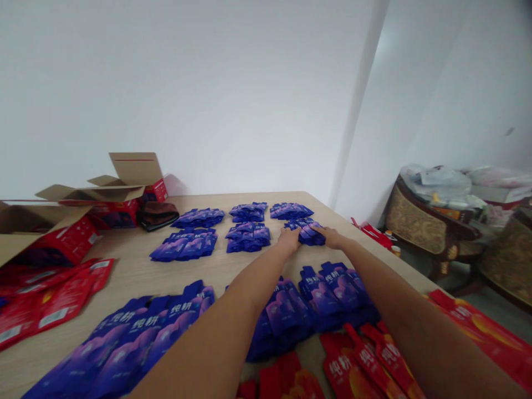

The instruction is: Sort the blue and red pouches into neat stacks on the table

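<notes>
Past the near red pouches (pixel 344 368) and a broad blue stack (pixel 332 293), the left hand (pixel 290 238) and right hand (pixel 330 237) flank a small blue pile (pixel 308 233), one at each end. Its long axis runs crosswise between them (neither hand is clearly nearer). Fingers touch its ends; whether they clench any pouch, one cannot tell. Just beyond lies another blue heap (pixel 291 211).
</notes>
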Motion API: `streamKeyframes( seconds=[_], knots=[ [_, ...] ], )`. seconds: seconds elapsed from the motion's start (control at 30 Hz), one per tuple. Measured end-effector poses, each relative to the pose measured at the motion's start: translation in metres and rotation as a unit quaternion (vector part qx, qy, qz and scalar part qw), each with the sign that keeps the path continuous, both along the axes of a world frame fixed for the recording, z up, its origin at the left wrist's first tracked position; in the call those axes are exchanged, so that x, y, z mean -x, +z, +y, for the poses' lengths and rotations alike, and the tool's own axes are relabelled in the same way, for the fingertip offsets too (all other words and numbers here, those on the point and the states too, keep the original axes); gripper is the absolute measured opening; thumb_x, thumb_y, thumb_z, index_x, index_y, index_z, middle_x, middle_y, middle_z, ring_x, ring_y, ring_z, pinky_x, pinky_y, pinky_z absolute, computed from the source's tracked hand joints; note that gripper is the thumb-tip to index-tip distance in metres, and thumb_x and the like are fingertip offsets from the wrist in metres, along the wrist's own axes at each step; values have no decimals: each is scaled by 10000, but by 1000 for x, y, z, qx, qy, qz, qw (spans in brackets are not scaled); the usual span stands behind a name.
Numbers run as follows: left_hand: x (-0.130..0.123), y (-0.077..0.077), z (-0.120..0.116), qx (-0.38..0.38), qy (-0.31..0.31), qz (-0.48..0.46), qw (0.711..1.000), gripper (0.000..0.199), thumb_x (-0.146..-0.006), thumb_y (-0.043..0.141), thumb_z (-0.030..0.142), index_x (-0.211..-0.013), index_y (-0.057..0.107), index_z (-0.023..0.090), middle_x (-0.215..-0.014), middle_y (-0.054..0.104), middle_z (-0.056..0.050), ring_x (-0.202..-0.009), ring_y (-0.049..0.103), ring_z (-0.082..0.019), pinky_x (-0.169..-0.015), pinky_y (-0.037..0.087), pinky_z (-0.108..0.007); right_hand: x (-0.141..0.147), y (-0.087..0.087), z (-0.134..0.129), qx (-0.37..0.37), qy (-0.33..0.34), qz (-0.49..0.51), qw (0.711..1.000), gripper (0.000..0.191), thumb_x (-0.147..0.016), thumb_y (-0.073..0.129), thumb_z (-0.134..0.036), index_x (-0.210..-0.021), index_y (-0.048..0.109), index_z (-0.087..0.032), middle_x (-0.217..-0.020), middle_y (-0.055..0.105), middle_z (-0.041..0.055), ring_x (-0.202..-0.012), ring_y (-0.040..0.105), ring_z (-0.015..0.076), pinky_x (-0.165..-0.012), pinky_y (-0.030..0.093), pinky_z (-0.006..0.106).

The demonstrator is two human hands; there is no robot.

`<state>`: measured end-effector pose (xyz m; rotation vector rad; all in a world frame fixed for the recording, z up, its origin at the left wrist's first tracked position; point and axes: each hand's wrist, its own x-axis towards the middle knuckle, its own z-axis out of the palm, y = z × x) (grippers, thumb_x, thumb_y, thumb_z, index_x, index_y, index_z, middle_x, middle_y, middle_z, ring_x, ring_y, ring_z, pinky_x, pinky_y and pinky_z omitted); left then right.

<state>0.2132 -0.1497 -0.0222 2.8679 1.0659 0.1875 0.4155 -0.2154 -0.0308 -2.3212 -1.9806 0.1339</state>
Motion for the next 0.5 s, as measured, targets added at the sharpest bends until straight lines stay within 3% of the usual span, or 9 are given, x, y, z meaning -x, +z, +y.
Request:
streamKeyframes(
  seconds=[0.13, 0.27, 0.4, 0.5],
  knots=[
    [8, 5, -3, 9, 5, -2, 1000, 780, -796, 575, 424, -1469, 224, 246, -1330, 506, -150, -1227, 455, -347, -967, 382, -427, 7, 4, -9, -29, -24, -8, 999, 873, -671, 526, -27, -1473, 273, -262, -1386, 450, 139, -1299, 396, 324, -1044, 289, 439],
    [45, 26, -15, 7, -8, -12, 1000, 776, -821, 548, 468, -1481, 208, 243, -1360, 475, -148, -1237, 461, -336, -989, 377, -413, 19, 24, -37, -66, -37, -7, 997, 880, -652, 477, 18, -1482, 237, -150, -1397, 428, 181, -1338, 331, 325, -1068, 272, 447],
    [125, 66, -27, 7, -39, -35, 999, 617, -841, 528, 351, -1425, 347, 266, -1340, 521, -66, -1226, 484, -249, -1026, 363, -327, 48, 48, -77, -79, -12, 17, 997, 791, -686, 430, 9, -1454, 289, -119, -1406, 433, 148, -1286, 410, 258, -1065, 323, 381],
    [209, 101, -33, 73, 30, -75, 994, 550, -833, 528, 346, -1368, 436, 262, -1300, 571, -23, -1168, 530, -219, -979, 406, -283, 94, 61, -103, -83, 13, 97, 992, 691, -729, 453, -41, -1410, 374, -119, -1389, 455, 144, -1160, 528, 242, -998, 411, 349]
  ],
)
